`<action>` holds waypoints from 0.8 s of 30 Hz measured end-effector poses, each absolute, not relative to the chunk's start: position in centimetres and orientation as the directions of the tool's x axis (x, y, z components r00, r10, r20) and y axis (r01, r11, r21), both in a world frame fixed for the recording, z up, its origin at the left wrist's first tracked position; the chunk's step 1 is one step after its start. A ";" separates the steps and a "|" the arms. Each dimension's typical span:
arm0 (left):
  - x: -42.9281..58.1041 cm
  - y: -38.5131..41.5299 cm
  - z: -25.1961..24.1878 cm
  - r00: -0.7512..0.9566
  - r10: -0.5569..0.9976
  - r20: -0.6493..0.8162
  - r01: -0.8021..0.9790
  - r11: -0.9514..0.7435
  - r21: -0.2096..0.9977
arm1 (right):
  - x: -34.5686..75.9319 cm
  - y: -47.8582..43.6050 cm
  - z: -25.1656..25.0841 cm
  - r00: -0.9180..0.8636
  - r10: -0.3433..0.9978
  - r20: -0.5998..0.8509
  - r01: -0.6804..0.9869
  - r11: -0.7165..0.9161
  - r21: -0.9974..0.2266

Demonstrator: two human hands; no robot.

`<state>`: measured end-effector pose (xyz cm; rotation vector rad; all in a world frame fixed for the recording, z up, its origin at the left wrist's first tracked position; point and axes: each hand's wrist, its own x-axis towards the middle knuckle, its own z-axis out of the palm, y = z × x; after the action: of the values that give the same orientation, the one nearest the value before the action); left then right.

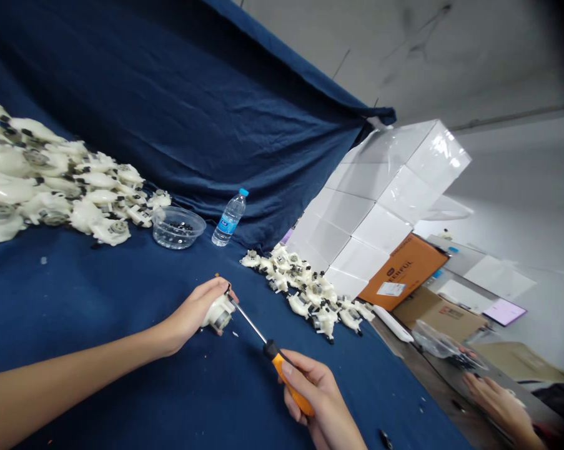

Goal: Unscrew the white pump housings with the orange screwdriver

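We find an orange-handled screwdriver near the bottom middle of the frame, its long axis running diagonally from the handle at lower right up to the steel tip at upper left. The tip meets the upper edge of a white plastic housing, which has a round metal motor end facing down and right. Our right hand is closed around the orange handle, and our left hand is closed around the housing. Both rest over a dark blue cloth that covers the table and rises behind as a creased backdrop. A large heap of white housings lies at the upper left, and a smaller heap sits just right of the hands. Between them are a clear plastic bowl of small dark parts and a water bottle. At right stand plastic-wrapped white boxes and an orange carton, while a co-worker's hand shows at the lower right.
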<state>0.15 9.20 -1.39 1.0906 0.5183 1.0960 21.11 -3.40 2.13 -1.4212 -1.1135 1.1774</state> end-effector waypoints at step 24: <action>-1.0 8.6 -0.1 0.413 0.849 0.330 -0.263 -0.236 0.936 | 21.0 -3.8 2.7 -0.327 0.880 -0.344 -0.251 -0.432 -0.866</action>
<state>-1.05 8.61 -0.06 1.4482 0.5571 1.1424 21.00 -3.79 2.72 -1.0961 -0.9285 1.8525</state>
